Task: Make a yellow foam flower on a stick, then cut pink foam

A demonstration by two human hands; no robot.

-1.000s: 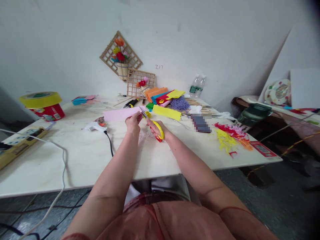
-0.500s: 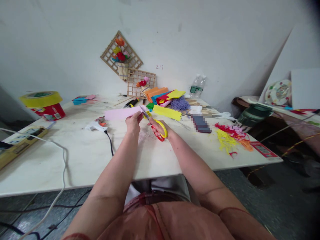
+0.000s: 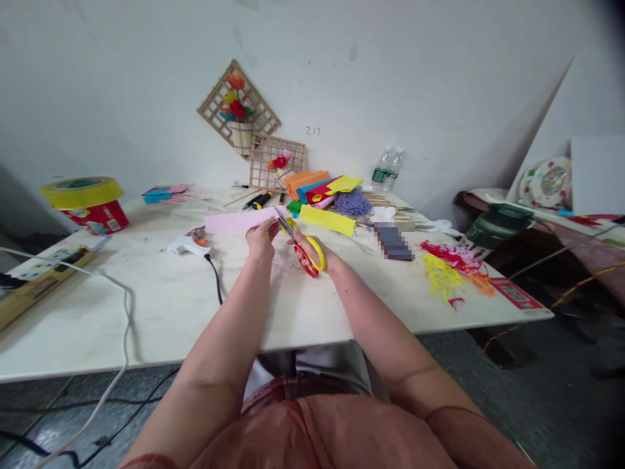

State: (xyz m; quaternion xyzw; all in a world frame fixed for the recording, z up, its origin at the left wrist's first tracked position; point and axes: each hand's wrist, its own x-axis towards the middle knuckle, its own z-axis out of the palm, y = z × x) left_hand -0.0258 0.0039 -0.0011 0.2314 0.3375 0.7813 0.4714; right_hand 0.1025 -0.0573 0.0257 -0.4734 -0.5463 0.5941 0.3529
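My left hand (image 3: pixel 260 238) pinches the near end of a long pink foam strip (image 3: pixel 234 221) that stretches out to the left above the white table (image 3: pixel 166 306). My right hand (image 3: pixel 312 251) grips yellow-and-red scissors (image 3: pixel 303 249), fingers through the handles. The blades point up and left and meet the strip's end right beside my left thumb.
A white glue gun (image 3: pixel 187 245) with a black cord lies left of my hands. Coloured foam sheets (image 3: pixel 323 189), a yellow strip (image 3: pixel 326 220) and wooden lattice frames with paper flowers (image 3: pixel 276 163) sit behind. Foam scraps (image 3: pixel 446 266) lie right; a power strip (image 3: pixel 36 277) and tape roll (image 3: pixel 81 193) lie left.
The scissor handles opened and then came closer together again at the strip's end. My left hand and the pink strip stayed almost still.
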